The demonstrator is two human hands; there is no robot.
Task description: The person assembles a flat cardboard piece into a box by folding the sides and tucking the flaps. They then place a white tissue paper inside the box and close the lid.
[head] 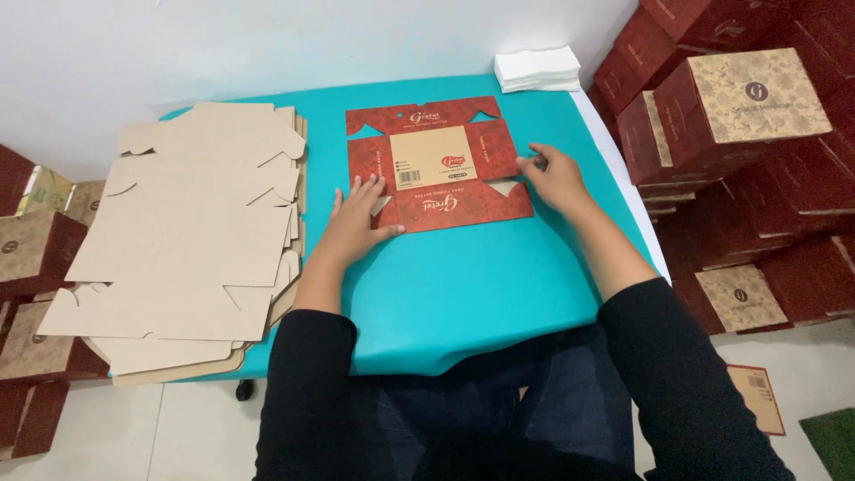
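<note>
A flat, unfolded red cardboard box blank (436, 165) with a tan centre panel lies printed side up on the turquoise table (463, 285). My left hand (356, 218) rests flat on the blank's left edge with fingers spread. My right hand (554, 174) pinches the blank's right edge between thumb and fingers. Both forearms come out of black sleeves.
A tall stack of plain brown box blanks (191, 236) covers the table's left part. A pile of white paper sheets (537, 69) sits at the far right corner. Assembled red and tan boxes (739, 116) are stacked to the right, more at the left (36, 249).
</note>
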